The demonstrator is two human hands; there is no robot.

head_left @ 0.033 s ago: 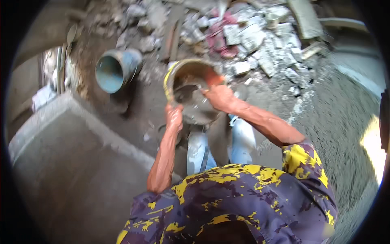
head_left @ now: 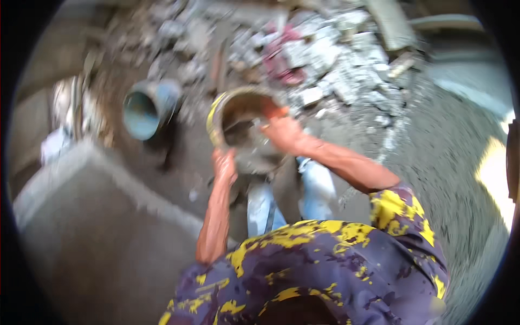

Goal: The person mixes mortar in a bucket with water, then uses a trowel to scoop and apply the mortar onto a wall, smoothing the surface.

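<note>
A round bucket (head_left: 213, 116) with a yellow-marked rim is tilted in front of my legs, its mouth facing up and toward me. Wet grey muck coats its inside and bottom. My left hand (head_left: 224, 164) is closed on the rim at the near left side. Reaching into the mouth from the right, my right hand (head_left: 283, 132) has its fingers curled by the inner wall. Beside those fingers is a blurred orange-red patch (head_left: 271, 107), and a small pale bit shows at the fingertips. What the right hand holds is too smeared to make out.
A blue-grey bucket (head_left: 142, 115) lies on its side at left. Broken masonry rubble (head_left: 330, 59) with a pink-red cloth (head_left: 281, 57) is heaped ahead. A low concrete ledge (head_left: 103, 162) runs along the left. Grey sand or mortar (head_left: 417, 179) spreads at right.
The whole view has shifted slightly and blurred more. The tilted bucket and both hands sit a little lower and to the left in the picture, with the hands still at the bucket.
</note>
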